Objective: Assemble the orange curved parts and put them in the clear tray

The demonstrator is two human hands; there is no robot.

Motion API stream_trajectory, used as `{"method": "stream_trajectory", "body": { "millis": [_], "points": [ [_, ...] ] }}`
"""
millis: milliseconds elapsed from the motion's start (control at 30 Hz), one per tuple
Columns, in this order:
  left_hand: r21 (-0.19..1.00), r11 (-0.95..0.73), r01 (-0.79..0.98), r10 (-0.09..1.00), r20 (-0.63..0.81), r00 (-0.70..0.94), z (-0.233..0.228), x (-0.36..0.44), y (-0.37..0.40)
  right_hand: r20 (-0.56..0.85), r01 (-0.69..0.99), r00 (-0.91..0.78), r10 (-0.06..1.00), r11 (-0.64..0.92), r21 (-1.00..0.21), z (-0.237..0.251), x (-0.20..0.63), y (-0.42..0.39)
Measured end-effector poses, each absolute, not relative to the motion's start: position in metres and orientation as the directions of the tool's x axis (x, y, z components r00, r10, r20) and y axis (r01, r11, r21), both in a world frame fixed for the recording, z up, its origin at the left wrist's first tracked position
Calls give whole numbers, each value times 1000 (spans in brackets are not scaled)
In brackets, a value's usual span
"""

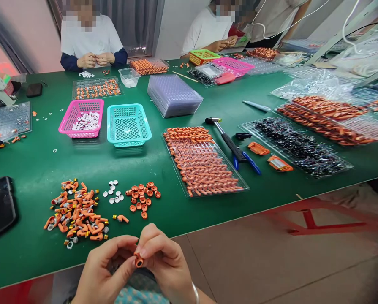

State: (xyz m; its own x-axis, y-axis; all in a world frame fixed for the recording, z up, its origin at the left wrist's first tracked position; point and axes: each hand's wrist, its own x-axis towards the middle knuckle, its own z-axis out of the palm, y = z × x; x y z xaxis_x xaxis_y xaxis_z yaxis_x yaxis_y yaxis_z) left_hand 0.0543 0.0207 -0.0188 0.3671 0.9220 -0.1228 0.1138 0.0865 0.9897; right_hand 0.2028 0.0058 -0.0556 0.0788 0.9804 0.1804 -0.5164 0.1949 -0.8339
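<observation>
Just in front of the table's near edge, my left hand and my right hand meet, their fingertips pinched around a small orange earbud part with a dark round opening. Whether it is one piece or two joined is hidden by the fingers. Beyond the hands lies one orange earbud stem with a yellow end. To its left spreads a heap of orange earbud stems. Small white discs and a cluster of orange round caps lie on the green table.
A pink basket of white pieces and a turquoise basket stand farther back. Right of them are a tray of orange parts, a hammer and a tray of black parts. A phone lies left. Two co-workers sit opposite.
</observation>
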Motion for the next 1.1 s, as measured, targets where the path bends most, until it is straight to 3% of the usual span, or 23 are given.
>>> {"method": "stream_trajectory", "body": {
  "millis": [233, 367, 533, 667, 867, 1100],
  "points": [
    [956, -201, 216, 916, 105, 387, -14, 57, 25, 77, -625, 21, 997, 74, -777, -63, 201, 5],
    [907, -335, 257, 891, 216, 398, -14, 56, 25, 86, -611, -23, 996, 55, -790, -59, 209, 3],
    [844, -438, 310, 865, 302, 401, -12, 53, 27, 164, -348, -125, 979, 111, -931, -45, 227, 4],
    [845, -450, 288, 853, 312, 418, -10, 49, 29, 217, -151, -173, 961, 192, -970, -40, 233, 6],
    [852, -435, 290, 856, 292, 427, -12, 45, 28, 199, -45, -104, 974, 195, -980, -40, 227, 6],
    [803, -518, 295, 822, 374, 429, -9, 49, 29, 209, 43, -33, 977, 210, -977, -41, 218, 4]
  ]
}}
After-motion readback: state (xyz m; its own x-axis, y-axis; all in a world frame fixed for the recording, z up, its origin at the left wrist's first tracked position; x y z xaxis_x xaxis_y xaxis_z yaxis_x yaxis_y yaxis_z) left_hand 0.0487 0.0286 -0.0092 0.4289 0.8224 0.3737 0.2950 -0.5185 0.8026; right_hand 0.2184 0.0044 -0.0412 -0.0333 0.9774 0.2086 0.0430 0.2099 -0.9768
